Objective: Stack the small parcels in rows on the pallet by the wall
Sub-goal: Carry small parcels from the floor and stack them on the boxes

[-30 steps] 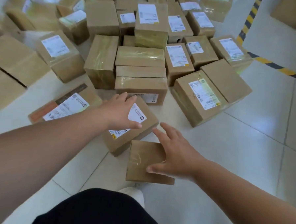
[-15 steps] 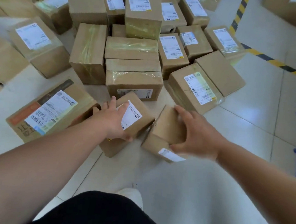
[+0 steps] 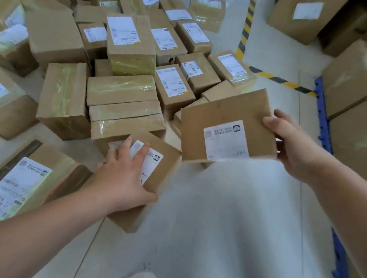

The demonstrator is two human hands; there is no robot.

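Head view, looking down over both forearms at a tiled floor (image 3: 227,215) crowded with a heap of parcels (image 3: 121,88), most of them brown card with white labels. The right hand (image 3: 294,149) has one small parcel (image 3: 226,124) up off the floor and tilted label-up toward the camera, probably so it can be carried across to the right. There the blue edge of the pallet (image 3: 322,116) shows, with big boxes (image 3: 351,88) already standing on it. The grip on this parcel is closed round its right-hand edge: the thumb lies on the upper face near the corner and the fingers go out of sight behind, so how deep they reach cannot be told.

The left hand (image 3: 123,178) is on a second parcel (image 3: 157,171) that sits on the floor at the near edge of the heap, touching the taped one behind it. Its grip is wide open — fingers spread and fairly straight across the labelled top, thumb laid against the near side. It looks like a hand steadying or about to gather the parcel, not yet a firm hold.

Striped tape (image 3: 281,80) runs along the floor between the heap and the pallet. Judged from this, the step in hand is picking up; nearly all of the small parcels lie unstacked.
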